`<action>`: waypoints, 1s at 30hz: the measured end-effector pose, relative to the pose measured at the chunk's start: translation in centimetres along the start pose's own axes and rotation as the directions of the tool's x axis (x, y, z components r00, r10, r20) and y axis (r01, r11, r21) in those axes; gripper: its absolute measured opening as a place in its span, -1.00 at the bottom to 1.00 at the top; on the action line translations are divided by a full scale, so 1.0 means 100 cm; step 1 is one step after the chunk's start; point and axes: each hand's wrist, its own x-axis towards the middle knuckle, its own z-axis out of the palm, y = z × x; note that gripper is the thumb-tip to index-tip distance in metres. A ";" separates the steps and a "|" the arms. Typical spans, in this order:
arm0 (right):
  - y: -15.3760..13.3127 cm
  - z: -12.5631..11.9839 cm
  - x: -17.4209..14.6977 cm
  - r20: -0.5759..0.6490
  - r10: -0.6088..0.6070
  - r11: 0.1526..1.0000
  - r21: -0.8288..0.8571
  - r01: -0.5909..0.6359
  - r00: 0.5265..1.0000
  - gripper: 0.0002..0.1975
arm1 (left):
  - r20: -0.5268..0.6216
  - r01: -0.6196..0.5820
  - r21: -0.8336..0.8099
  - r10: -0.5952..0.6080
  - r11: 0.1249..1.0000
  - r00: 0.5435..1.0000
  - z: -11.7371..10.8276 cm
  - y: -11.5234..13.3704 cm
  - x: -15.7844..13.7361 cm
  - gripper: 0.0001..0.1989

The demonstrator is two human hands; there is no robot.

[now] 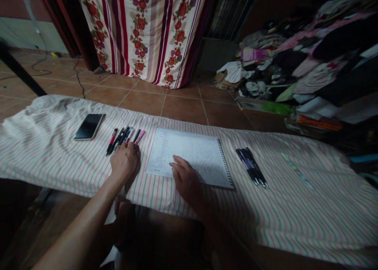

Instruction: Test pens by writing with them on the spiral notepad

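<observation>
My left hand (123, 159) is at the near end of a row of pens (119, 139) on the striped cloth. Its fingers are bent and pressed together around a whitish pen (129, 136) in that row; the fingertips are partly hidden. A pink pen (139, 136) lies just right of these fingers. Over the lower part of a spiral notebook (191, 151) is my right hand (186, 179), fingers apart and holding nothing. The notebook lies flat, its pale printed side up and its wire binding to the right.
A dark-screened phone (89, 126) rests on the left of the striped cloth (277, 211). Several dark pens (251, 167) lie together right of the notebook, with a pale slim object (297, 170) farther right. Beyond are a floral curtain (144, 33) and a clothes pile (310, 57).
</observation>
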 end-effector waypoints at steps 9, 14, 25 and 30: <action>0.003 -0.002 -0.001 -0.024 0.000 1.000 0.019 0.000 1.000 -0.71 | 0.026 0.024 -0.076 -0.022 0.997 0.999 -0.007 -0.003 0.002 -0.68; 0.004 -0.003 0.000 -0.071 -0.001 0.999 0.033 0.003 0.997 -0.72 | -0.014 0.065 -0.275 -0.072 0.959 0.997 -0.004 -0.005 0.006 -0.64; 0.002 -0.010 0.009 -0.131 0.119 0.975 0.204 -0.091 0.984 -0.71 | 0.586 0.577 -0.651 0.157 -0.494 0.795 -0.017 0.055 -0.006 -0.78; 0.000 -0.014 0.013 -0.073 0.356 0.851 0.436 -0.291 0.932 -0.74 | 0.589 0.605 -0.596 0.224 -0.529 0.776 -0.015 0.071 -0.011 -0.78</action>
